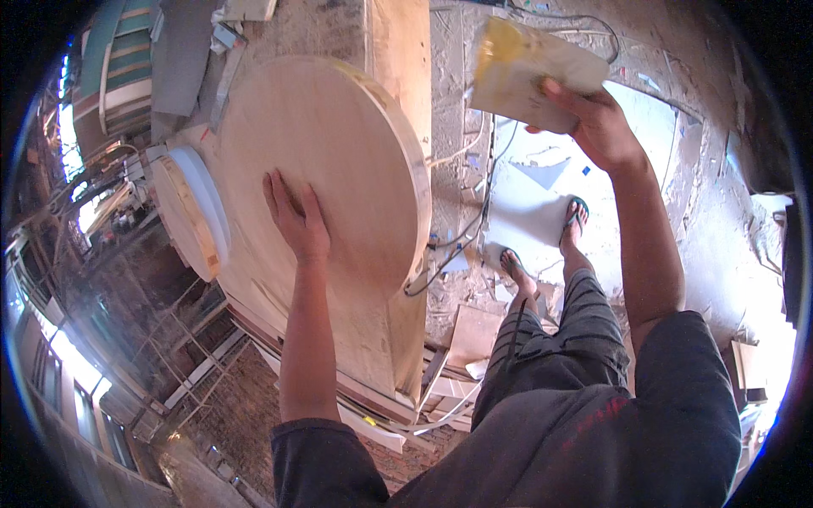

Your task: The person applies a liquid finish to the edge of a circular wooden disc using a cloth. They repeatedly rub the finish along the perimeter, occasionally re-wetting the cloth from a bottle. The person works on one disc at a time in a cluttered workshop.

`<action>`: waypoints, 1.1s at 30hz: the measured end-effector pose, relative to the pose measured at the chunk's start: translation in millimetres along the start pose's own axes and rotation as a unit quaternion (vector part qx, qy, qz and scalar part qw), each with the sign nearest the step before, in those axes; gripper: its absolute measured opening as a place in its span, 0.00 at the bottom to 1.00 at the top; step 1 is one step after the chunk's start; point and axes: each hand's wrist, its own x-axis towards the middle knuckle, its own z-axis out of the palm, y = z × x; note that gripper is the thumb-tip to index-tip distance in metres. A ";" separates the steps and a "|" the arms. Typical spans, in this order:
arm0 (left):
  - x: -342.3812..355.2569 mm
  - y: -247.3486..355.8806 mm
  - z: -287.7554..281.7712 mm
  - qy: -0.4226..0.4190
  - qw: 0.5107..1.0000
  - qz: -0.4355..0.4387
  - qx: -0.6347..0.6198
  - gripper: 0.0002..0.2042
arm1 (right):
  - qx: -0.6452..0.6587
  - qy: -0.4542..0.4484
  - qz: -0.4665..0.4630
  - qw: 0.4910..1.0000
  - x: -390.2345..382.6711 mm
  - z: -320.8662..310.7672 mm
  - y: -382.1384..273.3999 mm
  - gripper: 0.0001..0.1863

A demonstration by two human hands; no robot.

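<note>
My left hand [298, 218] lies on the flat top of a large round wooden disc [356, 152], its fingers stretched out and holding nothing. The disc has a thick pale edge and rests on a wooden workbench [398, 51]. Off to the right and clear of the bench, my right hand [601, 127] grips a flat, rectangular grey-beige piece [533, 72] with a glossy yellow patch at its far left corner. My thumb presses on its face, and the other fingers are mostly hidden behind it. I cannot make out its exact kind.
Left of the large disc stands a smaller round wooden piece [182, 212] with a light blue-white one [203, 199] against it. Dark cables [474, 233] hang along the bench's right side. Scraps and a white sheet [550, 203] lie on the floor around my feet.
</note>
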 end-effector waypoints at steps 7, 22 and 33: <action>-1.1 -4.6 1.4 0.030 0.999 0.018 -0.019 0.33 | -0.035 0.093 0.146 0.984 -126.4 23.3 73.6 0.23; 15.6 -16.6 24.2 0.066 0.996 0.049 0.043 0.39 | -0.247 0.238 -0.174 0.923 -230.5 230.5 184.2 0.14; 14.1 -10.1 21.9 0.031 0.998 0.028 0.055 0.41 | -0.276 0.299 -0.269 0.873 -201.0 216.0 195.4 0.18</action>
